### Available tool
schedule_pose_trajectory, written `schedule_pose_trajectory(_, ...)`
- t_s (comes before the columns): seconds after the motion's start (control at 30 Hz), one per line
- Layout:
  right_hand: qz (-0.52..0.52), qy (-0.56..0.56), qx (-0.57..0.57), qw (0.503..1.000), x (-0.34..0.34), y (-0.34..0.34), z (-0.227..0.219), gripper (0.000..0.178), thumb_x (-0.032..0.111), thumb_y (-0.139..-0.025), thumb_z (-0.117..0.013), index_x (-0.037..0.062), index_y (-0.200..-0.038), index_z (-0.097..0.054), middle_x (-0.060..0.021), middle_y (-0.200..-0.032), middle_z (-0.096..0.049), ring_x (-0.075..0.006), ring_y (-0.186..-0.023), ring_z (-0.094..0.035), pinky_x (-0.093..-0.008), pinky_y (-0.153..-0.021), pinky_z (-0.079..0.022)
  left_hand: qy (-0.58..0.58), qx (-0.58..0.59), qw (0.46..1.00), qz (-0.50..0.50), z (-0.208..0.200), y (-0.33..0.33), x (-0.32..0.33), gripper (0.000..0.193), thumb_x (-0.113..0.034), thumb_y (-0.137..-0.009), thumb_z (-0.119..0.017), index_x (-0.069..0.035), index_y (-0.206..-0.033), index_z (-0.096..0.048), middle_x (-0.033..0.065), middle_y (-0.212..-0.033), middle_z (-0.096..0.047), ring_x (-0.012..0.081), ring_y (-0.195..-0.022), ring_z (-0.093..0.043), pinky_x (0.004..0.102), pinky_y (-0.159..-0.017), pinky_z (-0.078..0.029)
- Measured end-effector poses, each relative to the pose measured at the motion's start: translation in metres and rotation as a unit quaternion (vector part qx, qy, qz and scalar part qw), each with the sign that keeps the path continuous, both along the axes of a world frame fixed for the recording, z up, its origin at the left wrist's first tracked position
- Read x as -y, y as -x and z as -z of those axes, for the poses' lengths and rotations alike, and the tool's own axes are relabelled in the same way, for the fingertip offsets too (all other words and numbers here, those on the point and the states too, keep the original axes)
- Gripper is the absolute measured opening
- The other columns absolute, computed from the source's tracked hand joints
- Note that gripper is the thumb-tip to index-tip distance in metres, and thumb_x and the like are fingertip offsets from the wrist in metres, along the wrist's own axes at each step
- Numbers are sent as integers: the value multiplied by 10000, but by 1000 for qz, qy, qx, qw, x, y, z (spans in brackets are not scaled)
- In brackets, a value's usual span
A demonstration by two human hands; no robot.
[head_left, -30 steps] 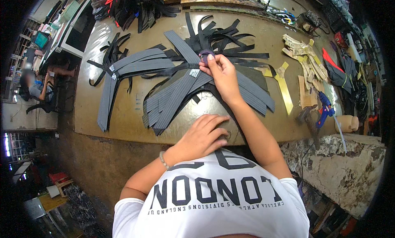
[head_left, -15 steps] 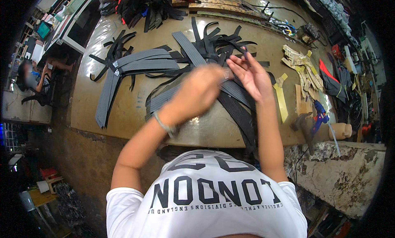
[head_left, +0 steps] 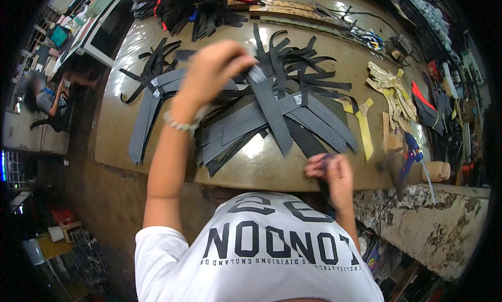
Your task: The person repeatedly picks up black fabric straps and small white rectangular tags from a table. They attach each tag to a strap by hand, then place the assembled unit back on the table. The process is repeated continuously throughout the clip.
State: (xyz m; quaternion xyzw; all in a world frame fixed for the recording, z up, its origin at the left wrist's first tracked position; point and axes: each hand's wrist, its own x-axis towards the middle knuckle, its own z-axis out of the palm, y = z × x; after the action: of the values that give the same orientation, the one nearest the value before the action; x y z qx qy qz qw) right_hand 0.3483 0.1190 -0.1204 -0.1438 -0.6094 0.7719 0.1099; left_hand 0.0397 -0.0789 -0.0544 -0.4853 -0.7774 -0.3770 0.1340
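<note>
The left hand [head_left: 212, 74], smeared by blur, had its fingers pressed together on the upper end of a grey strap [head_left: 272, 111], apparently pinching it, though the exact grip was hard to make out. The strap slanted down across the middle of the pile, over other grey straps [head_left: 232, 129] on the worktop [head_left: 246, 179]. Tangled black straps [head_left: 281, 56] splayed out on the pile's far side. The right hand [head_left: 339, 179], by the worktop's front edge, had its fingers curled around a small purple thing [head_left: 327, 159] (perhaps a little cutter, but too blurred to say).

A pull could go wrong if the strap snagged on the black ends, since it would likely drag its neighbours along and skew the pile. A pinch so near the tip risked slipping. A wide swing of the left forearm could shove the second bundle [head_left: 144, 119] lying close by. Slack right fingers could let the purple thing drop over the edge.
</note>
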Motion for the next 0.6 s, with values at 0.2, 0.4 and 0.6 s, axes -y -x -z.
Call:
schedule_pose_trajectory(0.2, -169, -47, 179, 968, -10, -29, -22, 228, 167, -1007, -492, -40, -1057, -572, -118, -990, -674, -158, -909, -653, -291, -799, -545, 19, 57, 898, -436, -51, 21, 115, 193, -205, -874, -681, -43, -976, -704, 110, -918, -683, 208, -847, -651, 340, -752, -499)
schedule_pose_trajectory(0.4, -39, -135, 23, 990, -45, -2, -54, 230, 188, -1009, -501, -32, -1001, -566, -121, -981, -668, -144, -821, -639, -263, -679, -540, -12, 103, 983, -150, 14, -39, -2, 281, -265, -890, -651, -32, -1043, -687, 131, -992, -664, 244, -942, -617, 349, -865, -469)
schedule_pose_trajectory(0.6, 126, -76, -79, 986, -31, 34, -71, 229, 224, -1000, -533, 0, -971, -569, -47, -832, -617, -98, -706, -592, -233, -607, -504, 144, -73, 986, -35, 52, -79, -108, 357, -311, -814, -721, 15, -947, -661, 152, -977, -623, 329, -966, -587, 431, -819, -467)
